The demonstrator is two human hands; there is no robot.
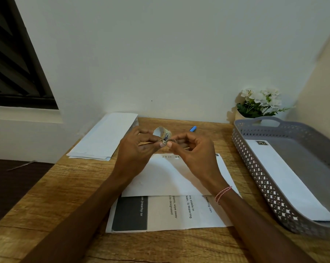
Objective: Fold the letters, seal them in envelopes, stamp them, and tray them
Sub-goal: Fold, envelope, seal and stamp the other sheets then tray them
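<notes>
— Wooden counter point(65, 186) pushed up against a bare white wall, blinds off to the left. What's the person at now?

— Stamping, I'd say. Both hands are raised over the middle of the counter with a small roll of stamps point(161, 132) between them. The left hand point(135, 150) pinches the roll, and the right hand point(192, 150) has thumb and forefinger nipped on its loose end, as if to peel one off.

— And the letter?

— A white envelope point(166, 177) lies flat just under the hands, on top of a printed sheet point(179, 213) that sticks out on the near side. I can't tell from here whether its flap is stuck down.

— Any finished?

— One. The grey tray point(255, 168) on the right holds a stamped envelope point(285, 177), stamp at its far corner. A stack of blank envelopes point(105, 137) waits at the far left, so I'd guess there's plenty left to do.

— What comes next?

— Freeing a single stamp without tearing it, I'd think, then pressing it square onto a far corner of the envelope below. It's fiddly; a curled stamp tends to stick to fingers. The blue pen point(193, 128) and the pot of white flowers point(261, 100) at the far side are well out of the way.
</notes>
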